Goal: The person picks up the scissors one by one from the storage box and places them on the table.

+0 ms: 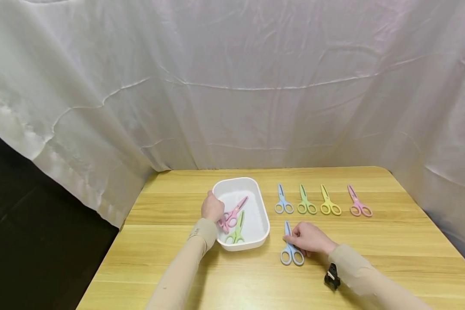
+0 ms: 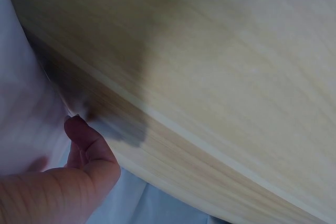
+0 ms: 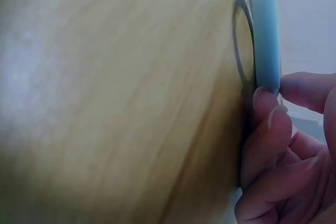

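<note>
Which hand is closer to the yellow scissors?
The right hand: it holds blue scissors, nearer the person and slightly left of the yellow scissors. The left hand is farther off, at the left side of the white tray.

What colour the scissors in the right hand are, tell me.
The scissors are light blue, clearest in the head view.

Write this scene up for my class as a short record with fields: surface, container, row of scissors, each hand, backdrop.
Surface: wooden table
Container: white box, left of the row; inside, boxed pink scissors and boxed green scissors
Row, left to right: blue scissors, green scissors, yellow scissors, pink scissors
Left hand: holds the box's left edge
Right hand: pinches a second blue pair, nearer the person than the row
Backdrop: pale curtain
</note>
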The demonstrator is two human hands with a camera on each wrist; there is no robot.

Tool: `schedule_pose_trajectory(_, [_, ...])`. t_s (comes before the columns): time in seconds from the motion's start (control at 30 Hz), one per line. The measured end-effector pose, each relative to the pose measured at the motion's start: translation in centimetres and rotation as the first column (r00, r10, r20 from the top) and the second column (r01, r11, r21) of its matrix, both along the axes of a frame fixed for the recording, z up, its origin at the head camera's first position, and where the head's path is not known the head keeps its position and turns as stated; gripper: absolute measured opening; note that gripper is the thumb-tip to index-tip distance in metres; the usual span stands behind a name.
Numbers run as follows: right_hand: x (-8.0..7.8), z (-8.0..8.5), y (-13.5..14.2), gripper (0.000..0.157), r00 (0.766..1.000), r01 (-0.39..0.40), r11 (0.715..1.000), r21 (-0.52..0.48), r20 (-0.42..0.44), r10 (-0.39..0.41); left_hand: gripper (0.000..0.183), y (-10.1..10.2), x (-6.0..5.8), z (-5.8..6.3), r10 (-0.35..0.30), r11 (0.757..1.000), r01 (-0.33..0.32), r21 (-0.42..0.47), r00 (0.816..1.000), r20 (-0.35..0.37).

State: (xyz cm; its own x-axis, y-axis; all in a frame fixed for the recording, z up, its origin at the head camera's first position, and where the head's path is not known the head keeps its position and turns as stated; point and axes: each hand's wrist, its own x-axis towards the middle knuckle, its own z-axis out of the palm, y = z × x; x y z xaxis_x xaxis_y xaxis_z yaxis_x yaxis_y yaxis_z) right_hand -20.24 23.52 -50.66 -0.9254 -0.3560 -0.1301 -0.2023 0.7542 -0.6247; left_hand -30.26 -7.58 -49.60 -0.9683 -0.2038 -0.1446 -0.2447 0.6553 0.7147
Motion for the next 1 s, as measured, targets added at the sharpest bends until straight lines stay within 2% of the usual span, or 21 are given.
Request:
schedule_pose_trajectory(0.6, [0.09,0.04,-0.07,0.048,1.0,-0.018,1.0,0.002,0.004,0.018,0.07,-0.06,0.44,0.53,-0.008,1.0,0.008,-0.008,1.0,0.006])
schedule_pose_trajectory(1.0, [0.06,-0.06,0.03,0.048,0.999,0.019,1.0,0.001,0.04,-0.019,0.071,-0.08,0.24,0.34,-0.009,1.0,0.009,0.018,1.0,0.003])
